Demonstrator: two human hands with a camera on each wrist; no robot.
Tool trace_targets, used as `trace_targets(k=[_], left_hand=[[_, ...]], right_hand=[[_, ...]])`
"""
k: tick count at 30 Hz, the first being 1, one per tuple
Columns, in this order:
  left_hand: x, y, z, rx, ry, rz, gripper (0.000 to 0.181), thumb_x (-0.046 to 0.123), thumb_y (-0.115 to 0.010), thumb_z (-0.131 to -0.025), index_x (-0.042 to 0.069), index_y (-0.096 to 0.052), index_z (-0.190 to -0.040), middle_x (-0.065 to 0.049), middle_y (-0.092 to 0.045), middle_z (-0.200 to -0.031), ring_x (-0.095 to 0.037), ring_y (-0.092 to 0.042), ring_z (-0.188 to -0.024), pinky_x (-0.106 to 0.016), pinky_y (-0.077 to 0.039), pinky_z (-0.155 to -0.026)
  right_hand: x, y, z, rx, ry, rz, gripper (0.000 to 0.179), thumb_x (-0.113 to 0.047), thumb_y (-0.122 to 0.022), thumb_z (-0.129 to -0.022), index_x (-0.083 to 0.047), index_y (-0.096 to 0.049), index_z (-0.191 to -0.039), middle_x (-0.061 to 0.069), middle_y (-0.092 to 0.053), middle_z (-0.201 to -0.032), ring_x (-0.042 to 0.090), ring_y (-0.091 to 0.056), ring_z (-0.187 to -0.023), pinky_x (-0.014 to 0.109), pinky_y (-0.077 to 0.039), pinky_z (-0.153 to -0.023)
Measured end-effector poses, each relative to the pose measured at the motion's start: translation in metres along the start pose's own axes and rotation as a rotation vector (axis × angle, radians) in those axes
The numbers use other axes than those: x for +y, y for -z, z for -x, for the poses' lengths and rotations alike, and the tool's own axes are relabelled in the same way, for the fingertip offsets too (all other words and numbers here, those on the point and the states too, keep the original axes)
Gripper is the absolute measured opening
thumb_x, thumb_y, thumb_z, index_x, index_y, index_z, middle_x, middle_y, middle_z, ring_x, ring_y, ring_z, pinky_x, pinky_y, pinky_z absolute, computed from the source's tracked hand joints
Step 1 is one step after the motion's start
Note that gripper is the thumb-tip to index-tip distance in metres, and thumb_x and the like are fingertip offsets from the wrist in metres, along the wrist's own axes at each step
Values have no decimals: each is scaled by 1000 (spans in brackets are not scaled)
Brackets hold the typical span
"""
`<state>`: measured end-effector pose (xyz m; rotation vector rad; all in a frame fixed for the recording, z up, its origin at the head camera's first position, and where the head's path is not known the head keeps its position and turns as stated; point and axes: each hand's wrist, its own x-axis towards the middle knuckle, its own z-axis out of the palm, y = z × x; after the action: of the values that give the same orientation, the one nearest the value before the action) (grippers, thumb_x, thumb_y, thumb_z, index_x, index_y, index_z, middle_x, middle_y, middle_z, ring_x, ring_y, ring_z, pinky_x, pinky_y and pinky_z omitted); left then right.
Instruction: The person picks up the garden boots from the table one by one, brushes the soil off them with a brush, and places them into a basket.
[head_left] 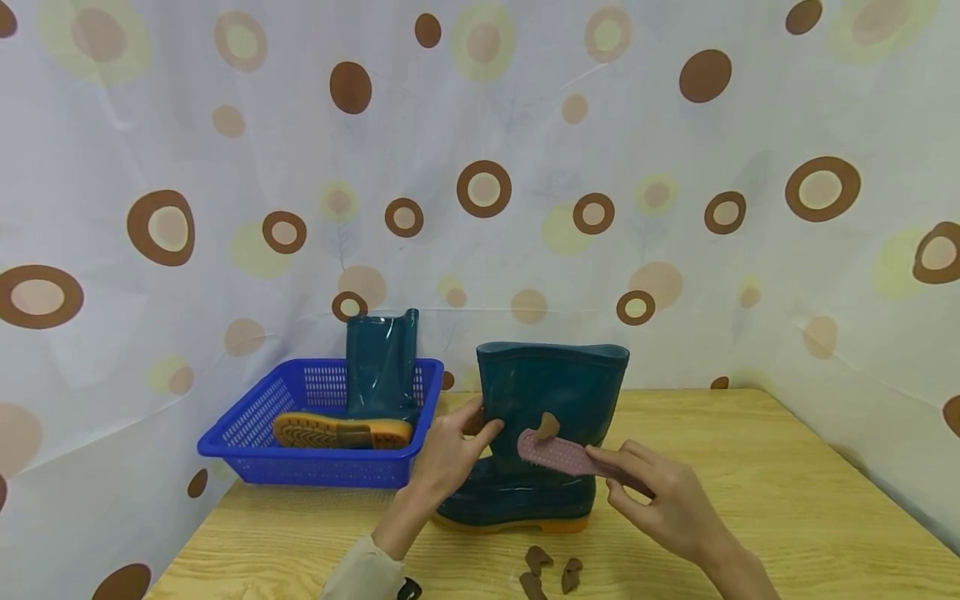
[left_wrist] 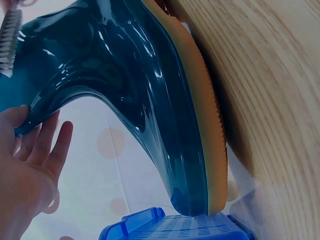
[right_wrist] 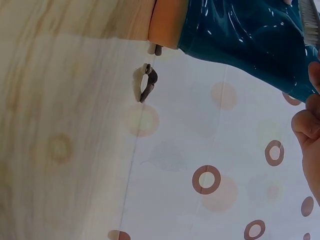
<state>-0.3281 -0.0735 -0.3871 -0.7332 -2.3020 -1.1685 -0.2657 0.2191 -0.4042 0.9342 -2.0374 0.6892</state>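
Observation:
A dark green rubber boot [head_left: 551, 387] with a yellow-orange sole stands upright on the table. My left hand [head_left: 450, 450] grips the front edge of its shaft, thumb on the near side and fingers behind, as the left wrist view also shows on the boot [left_wrist: 95, 55]. In my right hand [head_left: 663, 492] is a pink-backed scrub brush [head_left: 558, 454], held against or close to the shaft. White bristles show on the brush [right_wrist: 311, 25] in the right wrist view. A brown, clay-like piece [head_left: 549, 426] is at the brush's far end, in front of the shaft.
Several brown fragments [head_left: 536, 558] lie on the wooden table [head_left: 712, 450] in front of the boot. To the left stands a blue plastic basket [head_left: 322, 471]. A second green boot [head_left: 378, 367] sits in it, its patterned sole [head_left: 311, 431] facing forward. Behind hangs a spotted curtain [head_left: 420, 275].

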Motion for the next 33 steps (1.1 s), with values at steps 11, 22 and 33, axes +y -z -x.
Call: trace_targets(k=[11,22,33], left_hand=[[1,0,1,-3,9,-4,37,36,-59,-100,20,-62,-133,1,-76,-107,-13,-72,-93,-34,-60,-84],[2,1,1,-12,23,4,40,38,-59,-100,21,-60,-136,1,-76,-108,-13,-72,-94,-35,-60,-84],[1,1,1,-7,25,-6,40,39,-59,-99,20,-61,-134,1,-75,-107,-13,-71,-92,-33,-60,-82]], right_hand=[[2,5,0,67,2,-95,55,15,-69,-75,-8,-68,-125,-11,-53,-84,-4,-43,-64,11,-38,-52],[1,4,0,57,-90,-30,51,10,-70,-79,-10,-68,-125,-14,-51,-84,-3,-39,-62,11,-34,-51],[-2,1,1,-38,6,-129,50,10,-70,-76,-14,-71,-121,-15,-52,-83,-6,-43,-66,11,-37,-54]])
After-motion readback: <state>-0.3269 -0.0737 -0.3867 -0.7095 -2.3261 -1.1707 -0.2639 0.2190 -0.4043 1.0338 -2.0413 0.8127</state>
